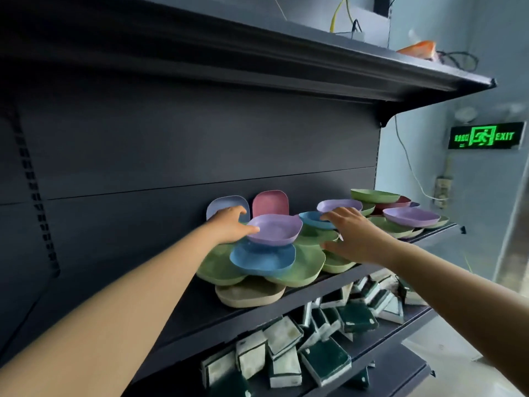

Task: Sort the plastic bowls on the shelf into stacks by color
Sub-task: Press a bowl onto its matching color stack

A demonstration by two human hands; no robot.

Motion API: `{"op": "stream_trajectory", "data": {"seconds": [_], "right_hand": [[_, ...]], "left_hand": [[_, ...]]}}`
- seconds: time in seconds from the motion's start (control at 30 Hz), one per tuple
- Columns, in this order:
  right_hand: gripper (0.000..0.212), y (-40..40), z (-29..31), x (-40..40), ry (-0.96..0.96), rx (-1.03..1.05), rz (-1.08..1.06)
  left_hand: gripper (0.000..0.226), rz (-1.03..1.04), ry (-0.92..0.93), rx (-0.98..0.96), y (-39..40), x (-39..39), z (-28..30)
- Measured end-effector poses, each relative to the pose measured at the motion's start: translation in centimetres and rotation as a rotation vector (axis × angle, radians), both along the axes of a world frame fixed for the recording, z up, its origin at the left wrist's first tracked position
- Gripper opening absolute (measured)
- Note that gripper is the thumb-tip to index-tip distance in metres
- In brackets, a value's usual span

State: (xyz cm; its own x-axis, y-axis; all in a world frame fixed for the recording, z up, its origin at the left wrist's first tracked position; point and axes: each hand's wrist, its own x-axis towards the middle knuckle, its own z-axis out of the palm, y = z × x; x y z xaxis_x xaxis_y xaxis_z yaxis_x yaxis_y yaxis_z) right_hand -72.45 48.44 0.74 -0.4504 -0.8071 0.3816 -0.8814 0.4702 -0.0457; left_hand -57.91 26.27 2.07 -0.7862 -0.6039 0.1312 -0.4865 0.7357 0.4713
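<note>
Plastic bowls lie mixed on the dark shelf (217, 308). A purple bowl (276, 229) sits on a blue bowl (263, 257), which rests on green bowls (303, 267) and a beige bowl (249, 293). My left hand (230, 224) touches the purple bowl's left rim with its fingers curved round it. My right hand (353, 234) hovers open, fingers spread, over a small blue bowl (313, 219) and green bowls. A light blue bowl (220, 203) and a pink bowl (270, 203) lean on the back panel. Further right are purple bowls (410, 216), green and red ones.
An upper shelf (315, 67) overhangs the bowls. The lower shelf holds several green and white sponge packs (323, 359). A lit exit sign (485, 136) hangs on the wall to the right, past the shelf end.
</note>
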Motion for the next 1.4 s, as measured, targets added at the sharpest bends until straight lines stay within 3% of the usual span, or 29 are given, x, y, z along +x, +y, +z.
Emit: {"op": "stream_trajectory", "data": {"seconds": [0.37,0.53,0.67,0.8,1.0,1.2,1.4], "right_hand": [[0.068,-5.1,0.2,-12.4,-0.121,-0.056,0.071],[0.067,-6.3,1.0,-19.5,-0.364,-0.149,0.139],[0.07,-8.3,1.5,-25.6,-0.446,-0.069,0.171],[0.074,-10.5,1.6,-30.3,-0.37,0.144,0.208],[0.077,-12.6,1.4,-33.7,-0.302,0.301,0.286],[0.085,-14.1,1.2,-35.0,-0.259,0.31,0.32],[0.075,-15.2,0.7,-34.9,-0.309,0.352,0.349]], "left_hand": [[0.086,0.112,-0.104,0.065,-4.1,-6.6,-0.2],[0.066,0.226,-0.104,0.132,-5.2,-8.2,-1.4],[0.052,0.319,-0.061,0.212,-5.2,-9.0,-2.2],[0.067,0.417,-0.065,0.274,-4.0,-9.1,-2.2],[0.065,0.567,0.112,0.409,-1.9,-9.1,-2.1],[0.01,0.657,0.401,0.456,0.1,-9.3,-0.9],[0.016,0.718,0.514,0.48,1.9,-10.2,-1.1]]}}
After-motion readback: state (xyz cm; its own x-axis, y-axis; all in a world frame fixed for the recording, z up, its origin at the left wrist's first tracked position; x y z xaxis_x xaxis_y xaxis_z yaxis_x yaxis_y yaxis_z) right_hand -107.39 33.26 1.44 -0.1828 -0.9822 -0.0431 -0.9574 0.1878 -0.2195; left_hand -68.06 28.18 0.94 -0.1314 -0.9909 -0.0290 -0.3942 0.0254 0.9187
